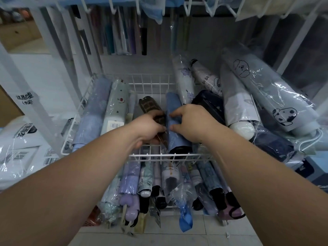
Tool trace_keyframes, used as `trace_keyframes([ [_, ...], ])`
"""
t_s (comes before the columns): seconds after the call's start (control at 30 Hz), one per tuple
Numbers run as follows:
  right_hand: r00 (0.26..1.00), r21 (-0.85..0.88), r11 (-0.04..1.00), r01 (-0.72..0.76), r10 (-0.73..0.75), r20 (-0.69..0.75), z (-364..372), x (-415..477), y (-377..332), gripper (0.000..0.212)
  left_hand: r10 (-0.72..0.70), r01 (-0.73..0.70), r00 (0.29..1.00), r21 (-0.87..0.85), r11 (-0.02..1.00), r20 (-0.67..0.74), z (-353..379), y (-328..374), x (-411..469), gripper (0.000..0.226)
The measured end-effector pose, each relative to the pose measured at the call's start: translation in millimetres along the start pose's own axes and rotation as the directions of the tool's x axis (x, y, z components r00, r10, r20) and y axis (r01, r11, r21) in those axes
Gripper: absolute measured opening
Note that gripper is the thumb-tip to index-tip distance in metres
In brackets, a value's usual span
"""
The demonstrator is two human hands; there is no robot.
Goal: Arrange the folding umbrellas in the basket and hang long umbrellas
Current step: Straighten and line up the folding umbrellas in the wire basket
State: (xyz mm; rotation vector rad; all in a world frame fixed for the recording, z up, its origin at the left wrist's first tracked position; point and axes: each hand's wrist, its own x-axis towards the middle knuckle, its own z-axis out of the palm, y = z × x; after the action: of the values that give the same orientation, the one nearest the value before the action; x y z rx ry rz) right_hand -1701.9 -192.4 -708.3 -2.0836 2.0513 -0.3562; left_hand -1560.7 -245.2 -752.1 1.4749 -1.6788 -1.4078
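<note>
Place: I read this as a shop, at an umbrella display rack.
Packaging: folding umbrellas (116, 103) left and right of my fingers (174, 115) lie in clear plastic sleeves, one with a barcode label (114, 124).
Fixture: a white wire basket (150, 82) around my fingers; a second tier (170, 185) below them.
Hanging stock: long umbrellas (122, 39) on rack hooks beyond my fingers.
Boxes: printed cartons (26, 148) far left.

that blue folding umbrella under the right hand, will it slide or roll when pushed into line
Probably slippery: the blue folding umbrella shows a glossy clear sleeve. Its rounded, tube-like shape suggests it could roll, though the brown patterned umbrella alongside may check that. It looks firm rather than floppy under the right hand.
</note>
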Motion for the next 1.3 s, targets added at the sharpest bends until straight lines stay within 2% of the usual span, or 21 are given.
trace_keyframes([
  [0.27,0.999,0.057,0.997,-0.042,0.042,-0.005,-1,1,1,0.044,-0.028,0.038,0.995,-0.112,0.993,0.093,5,12,4,0.068],
  [0.37,0.998,0.107,0.992,-0.07,0.07,0.009,-1,1,1,0.049,-0.042,0.058,0.997,-0.253,0.966,0.069,7,12,4,0.063],
  [0.47,0.996,0.195,0.976,-0.094,0.091,0.024,0,0,3,0.062,-0.071,0.083,0.996,-0.409,0.909,0.045,10,11,6,0.061],
  [0.6,0.993,0.284,0.952,-0.112,0.117,-0.003,4,-1,5,0.064,-0.05,0.043,0.999,-0.433,0.901,-0.004,14,7,11,0.062],
  [0.77,0.977,0.479,0.868,-0.129,0.195,-0.09,12,3,4,0.061,0.064,-0.09,0.993,-0.3,0.95,-0.094,8,6,12,0.061],
  [0.87,0.957,0.698,0.698,-0.158,0.283,-0.067,14,8,1,0.06,0.084,-0.106,0.992,-0.24,0.965,-0.096,-13,9,15,0.062],
  [0.97,0.949,0.782,0.59,-0.201,0.316,0.005,17,12,-4,0.066,0.069,-0.071,0.997,-0.114,0.991,-0.025,-42,15,13,0.06],
  [1.07,0.947,0.744,0.624,-0.24,0.32,0.037,26,15,-2,0.079,0.016,-0.017,0.998,0.037,0.999,0.053,-59,17,14,0.057],
  [1.17,0.952,0.687,0.678,-0.259,0.3,0.063,30,15,1,0.082,-0.027,0.016,0.998,0.193,0.981,0.054,-64,16,19,0.057],
  [1.23,0.954,0.681,0.685,-0.258,0.293,0.067,31,15,2,0.082,0.005,-0.019,0.999,0.321,0.947,0.046,-61,17,23,0.059],
  [1.3,0.954,0.699,0.669,-0.253,0.293,0.064,32,16,2,0.08,0.055,-0.069,0.998,0.509,0.858,0.042,-54,23,25,0.061],
])
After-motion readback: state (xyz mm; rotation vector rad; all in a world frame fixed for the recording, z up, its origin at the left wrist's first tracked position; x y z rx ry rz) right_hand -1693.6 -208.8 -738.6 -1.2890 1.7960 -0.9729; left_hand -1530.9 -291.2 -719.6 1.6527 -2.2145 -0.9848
